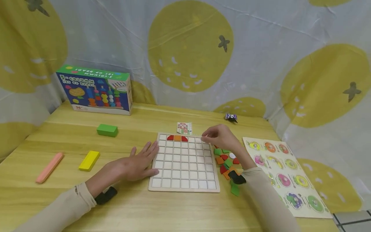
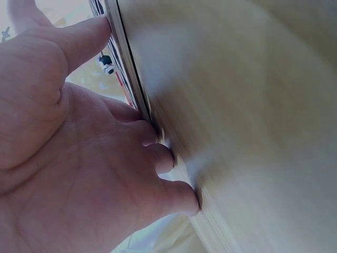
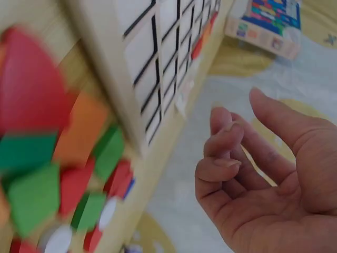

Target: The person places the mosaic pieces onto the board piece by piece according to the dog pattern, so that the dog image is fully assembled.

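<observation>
Your right sleeve (image 1: 268, 199) risked scattering loose pieces (image 1: 228, 163) if it dragged, while left hand (image 1: 140, 165) lay spread against grid board (image 1: 184, 158), right hand (image 1: 222, 138) loosely curled, empty.

Right hand (image 3: 284, 211) near grid board (image 3: 139, 58), thumb (image 3: 279, 113) apart from bent fingers (image 3: 217, 171). Kinda blurry red, orange, green blocks (image 3: 79, 129) piled beside board. Box (image 3: 263, 31) up top.
</observation>
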Demonstrator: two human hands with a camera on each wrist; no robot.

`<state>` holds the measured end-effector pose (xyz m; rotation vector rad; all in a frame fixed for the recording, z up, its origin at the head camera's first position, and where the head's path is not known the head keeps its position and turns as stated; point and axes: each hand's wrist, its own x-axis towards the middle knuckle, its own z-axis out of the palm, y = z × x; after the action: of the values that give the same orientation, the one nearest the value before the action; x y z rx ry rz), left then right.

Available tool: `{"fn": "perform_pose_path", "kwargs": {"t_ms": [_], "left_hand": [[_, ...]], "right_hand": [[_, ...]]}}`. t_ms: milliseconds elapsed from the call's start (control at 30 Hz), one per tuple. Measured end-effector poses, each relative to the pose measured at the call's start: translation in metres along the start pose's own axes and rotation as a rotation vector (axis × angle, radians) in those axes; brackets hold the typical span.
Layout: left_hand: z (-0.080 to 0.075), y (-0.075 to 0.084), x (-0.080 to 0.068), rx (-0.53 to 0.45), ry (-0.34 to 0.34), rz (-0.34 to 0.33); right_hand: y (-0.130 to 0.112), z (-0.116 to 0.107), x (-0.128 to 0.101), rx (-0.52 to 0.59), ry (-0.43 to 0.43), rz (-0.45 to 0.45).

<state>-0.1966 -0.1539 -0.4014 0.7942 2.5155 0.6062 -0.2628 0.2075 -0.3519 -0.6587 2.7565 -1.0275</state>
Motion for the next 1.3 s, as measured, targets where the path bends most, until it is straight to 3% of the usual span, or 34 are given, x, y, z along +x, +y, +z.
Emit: {"fn": "perform_pose_path", "kwargs": {"t_ms": [200, 367, 700, 1000, 1300], "left_hand": [[0.002, -0.005, 0.001, -0.001, 0.015, 0.018], [0.007, -0.013, 0.005, -0.001, 0.022, 0.04], [0.006, -0.01, 0.005, -0.022, 0.038, 0.048], [0.004, -0.002, 0.0, -0.08, 0.047, 0.083], [0.005, 0.002, -0.002, -0.024, 0.05, 0.039]], "right_hand": [[0.025, -0.031, -0.037, -0.023, 0.0, -0.001], [0.044, -0.043, -0.055, -0.036, -0.026, -0.019], [0.066, -0.034, -0.058, 0.034, -0.117, 0.017], [0.07, -0.027, -0.059, 0.038, -0.123, 0.065], [0.068, -0.028, -0.059, 0.043, -0.17, 0.085]]}}
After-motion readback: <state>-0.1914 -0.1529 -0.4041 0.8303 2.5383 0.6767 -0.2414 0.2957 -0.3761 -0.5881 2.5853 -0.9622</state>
